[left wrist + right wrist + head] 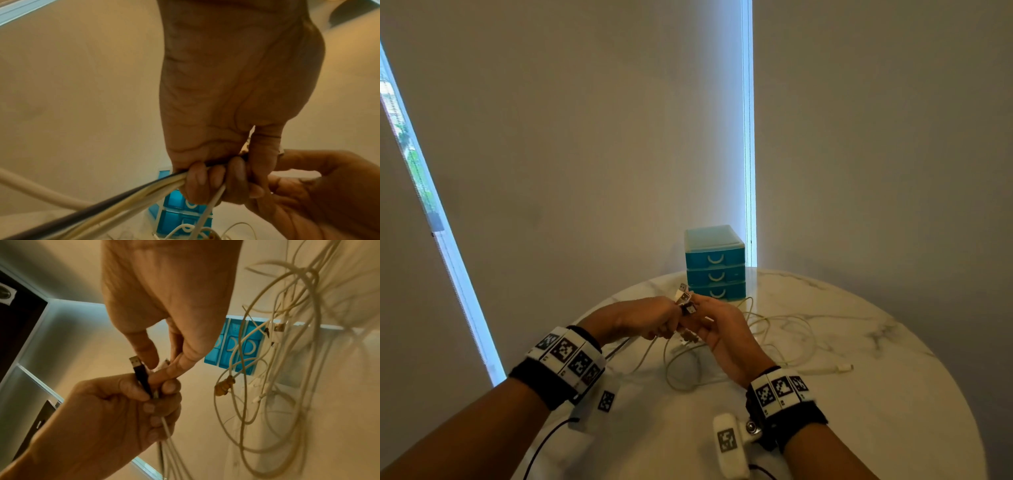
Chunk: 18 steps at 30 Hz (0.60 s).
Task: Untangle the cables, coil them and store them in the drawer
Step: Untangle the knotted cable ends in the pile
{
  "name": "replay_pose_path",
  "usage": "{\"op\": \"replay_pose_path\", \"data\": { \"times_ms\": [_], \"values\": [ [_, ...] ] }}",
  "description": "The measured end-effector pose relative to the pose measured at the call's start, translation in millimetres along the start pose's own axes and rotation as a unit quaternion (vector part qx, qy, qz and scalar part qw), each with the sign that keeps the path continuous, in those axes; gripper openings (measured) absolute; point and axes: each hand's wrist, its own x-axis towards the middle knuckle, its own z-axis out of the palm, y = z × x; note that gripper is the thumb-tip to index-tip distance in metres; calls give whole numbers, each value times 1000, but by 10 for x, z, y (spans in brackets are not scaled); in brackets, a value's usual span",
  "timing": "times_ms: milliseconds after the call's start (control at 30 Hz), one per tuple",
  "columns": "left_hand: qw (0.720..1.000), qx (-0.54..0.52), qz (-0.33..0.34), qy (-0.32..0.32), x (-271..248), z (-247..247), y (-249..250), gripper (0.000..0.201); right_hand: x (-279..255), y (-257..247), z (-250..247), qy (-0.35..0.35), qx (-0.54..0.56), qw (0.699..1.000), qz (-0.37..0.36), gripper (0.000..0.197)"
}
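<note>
Over the table's middle, my left hand (669,323) grips a bunch of cable ends (131,196), one black and the others white. Their plugs (684,298) stick up above the fist. The black USB plug (137,368) stands out of it. My right hand (162,364) pinches a white plug (165,364) of that bunch between thumb and forefinger, touching the left fist. The rest of the white cables (774,337) lie tangled in loops on the marble table (859,428). A teal three-drawer unit (714,263) stands at the far edge with all drawers closed.
A loose white plug (842,368) lies to the right of the tangle. An orange-brown tie (224,385) is wound round one cable. Pale blinds hang behind the table. The round table's edge curves close by on the left and right.
</note>
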Motion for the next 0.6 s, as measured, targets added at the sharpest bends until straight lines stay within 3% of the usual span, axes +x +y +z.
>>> {"op": "replay_pose_path", "data": {
  "times_ms": [133, 200, 300, 367, 433, 500, 600],
  "values": [
    [996, -35, -42, -70, 77, -23, -41, 18, -22, 0, 16, -39, 18, 999, 24, 58],
    [995, -27, -39, -93, 96, 2, -30, 20, -11, 36, 64, -24, -87, 996, 19, 64],
    [993, -29, -42, -102, 103, 65, 4, 12, 10, 73, 110, 40, -268, 961, -52, 46],
    [991, -36, -50, -116, 122, 115, 16, 9, 31, 84, 65, 72, -337, 928, -141, 40],
    [991, -26, -41, -126, 179, 146, 32, 13, 46, 50, 2, 109, -399, 892, -182, 38],
    [994, 45, -13, -96, 241, 141, 72, 13, 52, 10, -60, 147, -422, 873, -197, 37],
    [980, 192, 16, -49, 256, 11, 44, 16, 78, -2, -171, 208, -411, 866, -195, 36]
  ]
}}
